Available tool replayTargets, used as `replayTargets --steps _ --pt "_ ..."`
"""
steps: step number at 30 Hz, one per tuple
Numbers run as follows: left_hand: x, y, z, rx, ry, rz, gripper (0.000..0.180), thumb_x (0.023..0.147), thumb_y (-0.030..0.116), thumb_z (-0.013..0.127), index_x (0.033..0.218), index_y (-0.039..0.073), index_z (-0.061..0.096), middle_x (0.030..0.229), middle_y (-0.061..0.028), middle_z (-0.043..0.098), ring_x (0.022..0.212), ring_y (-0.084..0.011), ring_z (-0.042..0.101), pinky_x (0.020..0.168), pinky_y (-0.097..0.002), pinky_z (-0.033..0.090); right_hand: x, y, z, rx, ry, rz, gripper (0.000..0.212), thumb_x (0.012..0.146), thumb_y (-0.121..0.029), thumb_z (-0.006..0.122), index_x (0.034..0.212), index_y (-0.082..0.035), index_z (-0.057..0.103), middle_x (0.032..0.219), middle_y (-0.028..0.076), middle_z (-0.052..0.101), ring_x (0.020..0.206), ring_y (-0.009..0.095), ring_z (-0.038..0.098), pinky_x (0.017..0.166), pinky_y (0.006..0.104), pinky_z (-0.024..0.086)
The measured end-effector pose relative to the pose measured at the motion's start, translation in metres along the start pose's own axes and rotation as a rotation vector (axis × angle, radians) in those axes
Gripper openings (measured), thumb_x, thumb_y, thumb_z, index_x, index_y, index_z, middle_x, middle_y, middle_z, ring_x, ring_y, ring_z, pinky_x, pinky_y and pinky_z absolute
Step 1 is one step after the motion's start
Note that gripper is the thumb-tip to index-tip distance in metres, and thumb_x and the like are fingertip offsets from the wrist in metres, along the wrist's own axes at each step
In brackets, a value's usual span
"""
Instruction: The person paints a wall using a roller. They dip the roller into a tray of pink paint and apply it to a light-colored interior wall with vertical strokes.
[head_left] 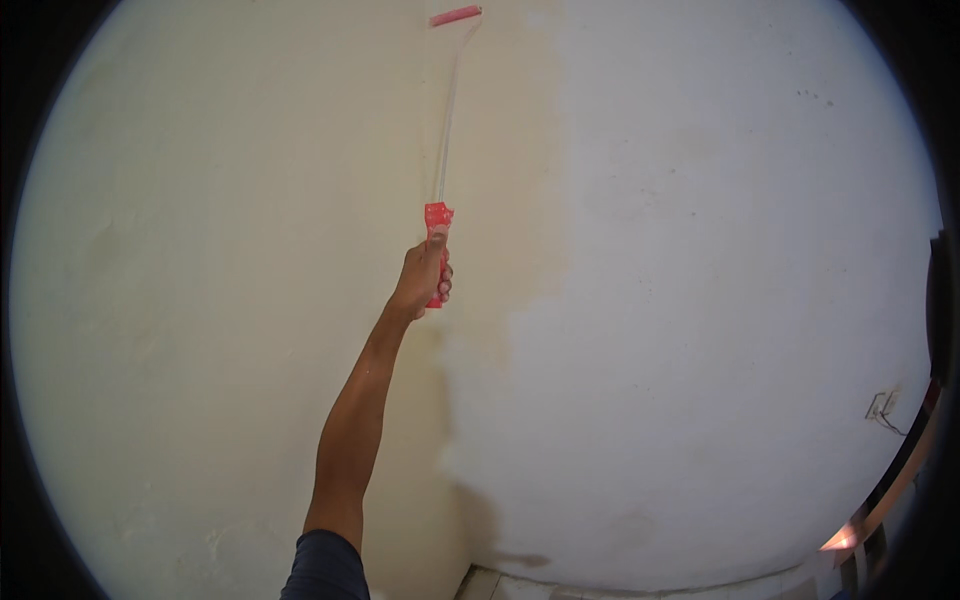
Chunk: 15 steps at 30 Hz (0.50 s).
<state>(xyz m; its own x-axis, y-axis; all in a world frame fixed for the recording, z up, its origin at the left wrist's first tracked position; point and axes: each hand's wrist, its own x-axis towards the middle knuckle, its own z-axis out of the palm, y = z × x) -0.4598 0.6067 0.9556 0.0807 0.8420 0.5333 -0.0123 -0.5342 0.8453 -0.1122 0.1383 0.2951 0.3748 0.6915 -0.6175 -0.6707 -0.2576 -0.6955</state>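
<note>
My left hand (425,273) reaches up with the arm stretched out, its fingers wrapped round the red handle of a paint roller. The thumb lies along the handle's upper part. From the handle (438,216) a long thin metal rod (449,120) runs up to a small pink roller head (456,15) at the top edge of the view. The head is by the wall near the corner; whether it touches cannot be made out. Cream paint (505,150) covers a strip beside the corner, with an uneven edge against the white wall (680,330). My right hand is out of view.
A cream wall (200,280) fills the left side. Low on the right wall are an electrical socket (881,405) with a cable and small dark marks higher up. Light floor tiles (510,586) show at the bottom. Dark and orange-brown objects (900,470) stand at the right rim.
</note>
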Motion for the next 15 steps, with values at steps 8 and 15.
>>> replayTargets --steps 8,15 --pt "0.055 0.072 0.003 -0.014 -0.008 0.036 0.051 0.086 0.061 0.044 0.077 0.011 0.043 0.058 0.0008 0.043 0.042 -0.0082 0.041 0.038 -0.0256 0.038 0.02 -0.006 -0.016 -0.262 0.007 0.029 0.038 0.075 -0.019 0.065 0.107 -0.001 0.057 0.076 0.008 0.059 0.057 0.017 0.057 0.044 0.0254 0.043" --pt "0.019 -0.018 0.016 -0.009 -0.023 -0.006 0.057 0.082 0.065 0.046 0.076 0.009 0.043 0.055 -0.0014 0.043 0.04 -0.0109 0.043 0.037 -0.0271 0.04 0.071 0.016 -0.059 -0.364 -0.064 0.355 0.041 0.072 -0.014 0.065 0.111 0.0 0.06 0.085 0.01 0.065 0.064 0.016 0.061 0.049 0.0241 0.047"
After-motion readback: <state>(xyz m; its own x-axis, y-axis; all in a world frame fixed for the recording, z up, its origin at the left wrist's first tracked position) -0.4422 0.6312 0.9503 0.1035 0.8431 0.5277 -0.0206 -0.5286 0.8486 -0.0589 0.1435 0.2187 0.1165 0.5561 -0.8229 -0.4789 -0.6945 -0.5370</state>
